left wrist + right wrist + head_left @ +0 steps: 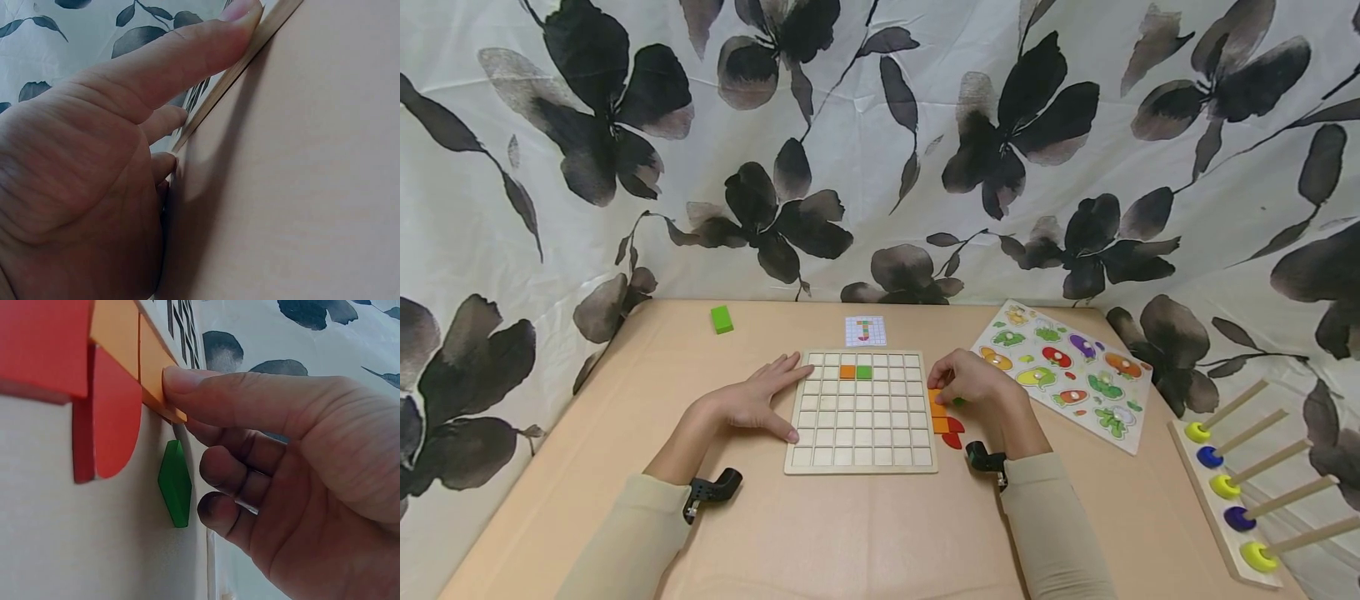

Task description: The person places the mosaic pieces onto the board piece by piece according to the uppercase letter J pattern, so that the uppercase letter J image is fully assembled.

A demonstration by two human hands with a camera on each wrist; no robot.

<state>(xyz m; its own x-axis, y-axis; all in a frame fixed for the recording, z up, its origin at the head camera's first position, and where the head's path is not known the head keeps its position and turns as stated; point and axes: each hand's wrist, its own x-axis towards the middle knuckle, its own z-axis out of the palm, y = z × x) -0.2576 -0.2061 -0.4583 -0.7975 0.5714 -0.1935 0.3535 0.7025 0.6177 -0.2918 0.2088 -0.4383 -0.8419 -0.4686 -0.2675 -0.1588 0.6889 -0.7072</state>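
Observation:
A wooden grid board [861, 417] lies on the table, with an orange square [847, 372] and a green square [864, 372] side by side in an upper row. My left hand [748, 400] rests at its left edge, fingers spread and thumb on the rim. To the right of the board, my right hand [985, 387] pinches an orange tile [153, 365] between thumb and index finger. Another orange tile [940, 426] and red rounded pieces [953, 426] lie just below it. A green diamond-shaped piece [175, 484] lies beside the curled fingers.
Behind the board is a small pattern card [865, 331]. A green block [722, 319] lies at the back left. A vegetable puzzle board [1067, 367] lies at the right, beyond the right hand. A peg rack [1217, 508] with yellow and blue rings stands at the right edge.

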